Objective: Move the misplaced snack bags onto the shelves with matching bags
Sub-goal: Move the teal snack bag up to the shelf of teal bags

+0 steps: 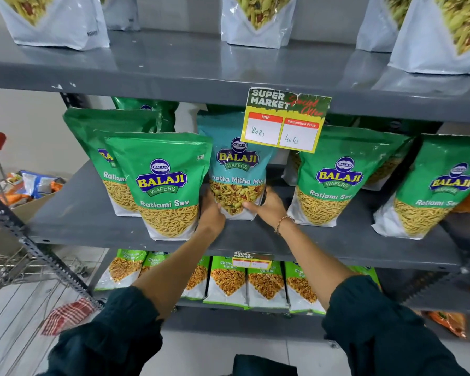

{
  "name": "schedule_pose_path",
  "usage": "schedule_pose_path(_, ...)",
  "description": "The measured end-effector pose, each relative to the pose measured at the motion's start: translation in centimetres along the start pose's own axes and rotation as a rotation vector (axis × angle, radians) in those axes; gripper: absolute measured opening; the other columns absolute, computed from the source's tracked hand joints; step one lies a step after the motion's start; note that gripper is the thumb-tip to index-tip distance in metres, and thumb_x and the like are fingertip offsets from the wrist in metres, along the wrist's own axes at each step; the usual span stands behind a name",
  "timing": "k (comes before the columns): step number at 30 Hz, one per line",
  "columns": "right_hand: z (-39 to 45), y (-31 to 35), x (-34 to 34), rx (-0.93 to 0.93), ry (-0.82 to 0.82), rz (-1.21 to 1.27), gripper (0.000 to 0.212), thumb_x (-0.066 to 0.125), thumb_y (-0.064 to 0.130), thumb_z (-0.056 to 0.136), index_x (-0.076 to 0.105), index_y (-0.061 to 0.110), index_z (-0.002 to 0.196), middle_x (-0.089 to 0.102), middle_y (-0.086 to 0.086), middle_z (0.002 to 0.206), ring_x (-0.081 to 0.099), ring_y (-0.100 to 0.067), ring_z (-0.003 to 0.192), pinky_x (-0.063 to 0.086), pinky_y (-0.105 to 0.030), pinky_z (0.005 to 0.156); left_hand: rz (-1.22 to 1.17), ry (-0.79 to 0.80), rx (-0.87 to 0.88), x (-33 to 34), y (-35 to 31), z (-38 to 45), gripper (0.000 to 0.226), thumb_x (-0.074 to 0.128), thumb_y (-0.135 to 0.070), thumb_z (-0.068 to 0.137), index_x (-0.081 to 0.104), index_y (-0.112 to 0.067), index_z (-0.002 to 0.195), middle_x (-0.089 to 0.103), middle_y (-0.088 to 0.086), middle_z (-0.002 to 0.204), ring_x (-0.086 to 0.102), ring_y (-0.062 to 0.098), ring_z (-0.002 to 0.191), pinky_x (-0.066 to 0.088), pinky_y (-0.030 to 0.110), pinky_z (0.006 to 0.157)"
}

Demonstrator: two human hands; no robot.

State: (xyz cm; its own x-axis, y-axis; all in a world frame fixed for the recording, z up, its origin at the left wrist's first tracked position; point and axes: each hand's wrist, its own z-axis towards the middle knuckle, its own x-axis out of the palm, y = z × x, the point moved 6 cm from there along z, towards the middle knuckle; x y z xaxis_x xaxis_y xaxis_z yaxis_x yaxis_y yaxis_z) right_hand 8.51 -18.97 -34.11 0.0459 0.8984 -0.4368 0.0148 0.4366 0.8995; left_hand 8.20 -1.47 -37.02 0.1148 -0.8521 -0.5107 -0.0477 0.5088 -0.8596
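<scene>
Two bare hands are reaching onto the middle shelf [98, 213], and both are closing on the one teal bag [238, 169], the landmark for everything else; the left hand [210, 211] is pressing its lower left edge while the right hand [267, 207] is cupping its lower right corner, thumb lying across the front of the bag, so each hand is holding that bag rather than spreading wide. This teal bag, marked as a sweet-sour mix, is standing upright on the shelf between green sev bags, and it looks like the misplaced one. Touching its left side is a green sev bag [163, 185], with another leaning behind that; to its right, a little apart, is standing a second green sev bag [334, 183], and one more beyond it. Just above the teal bag a price tag [285, 120] is hanging from the upper shelf [174, 74], overlapping the bag's top corner. Judging from this, lifting straight up is risking a snag on that tag, and dragging the bag forward is likely to topple the green neighbour touching it. Below the teal bag, rows of light-green bags [228, 280] are sitting on the lower shelf
</scene>
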Motion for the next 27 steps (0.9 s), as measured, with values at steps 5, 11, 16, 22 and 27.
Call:
schedule_pose_path(5, -1.5, 0.0, 0.6, -0.053, -0.098, 0.077, 0.058, 0.078, 0.019, 0.069, 0.042, 0.004, 0.112, 0.061, -0.013, 0.117, 0.057, -0.019, 0.104, 0.042, -0.021, 0.079, -0.086, -0.001, 0.066, -0.1, -1.6, -0.4, 0.055, 0.035, 0.004, 0.09, 0.025, -0.01, 0.142, 0.042, 0.015, 0.143, 0.038, 0.026, 0.133, 0.03, 0.032, 0.11)
schedule_pose_path(11, -5.2, -1.8, 0.4, -0.086, -0.404, 0.041, 0.055, 0.08, 0.025, 0.066, 0.041, 0.003, 0.098, 0.064, -0.016, 0.098, 0.059, -0.023, 0.087, 0.037, -0.02, 0.059, -0.037, 0.142, 0.266, 0.0, -3.9, -1.4, 0.047, 0.037, 0.003, 0.091, 0.034, -0.006, 0.138, 0.048, 0.015, 0.137, 0.041, 0.016, 0.122, 0.028, 0.021, 0.099)
schedule_pose_path(16, -7.6, -2.7, -1.2, -0.119, -0.466, -0.022, 0.058, 0.078, 0.032, 0.068, 0.044, 0.004, 0.105, 0.066, -0.017, 0.095, 0.062, -0.033, 0.087, 0.049, -0.037, 0.065, 0.053, 0.299, 0.253, 1.3, -3.4, -1.9, 0.057, 0.047, 0.003, 0.089, 0.027, -0.008, 0.141, 0.044, 0.015, 0.142, 0.037, 0.029, 0.134, 0.026, 0.022, 0.1)
schedule_pose_path(22, -11.4, -2.8, -3.1, -0.114, -0.456, 0.021, 0.05, 0.078, 0.025, 0.069, 0.045, 0.007, 0.103, 0.064, -0.011, 0.094, 0.058, -0.02, 0.082, 0.052, -0.042, 0.071, 0.061, 0.322, 0.265, 0.9, -4.3, -4.0, 0.06, 0.072, -0.007, 0.076, 0.043, -0.009, 0.129, 0.054, 0.013, 0.133, 0.048, 0.027, 0.125, 0.037, 0.029, 0.099)
schedule_pose_path(27, -16.0, -2.2, -4.2, -0.146, -0.376, 0.031, 0.065, 0.076, 0.026, 0.071, 0.04, 0.01, 0.123, 0.062, -0.002, 0.11, 0.058, -0.014, 0.1, 0.048, -0.028, 0.081, 0.022, 0.387, 0.295, 0.4, -4.7, -8.6, 0.061, 0.072, -0.007, 0.076, 0.035, -0.003, 0.125, 0.056, 0.012, 0.128, 0.052, 0.022, 0.116, 0.039, 0.029, 0.088)
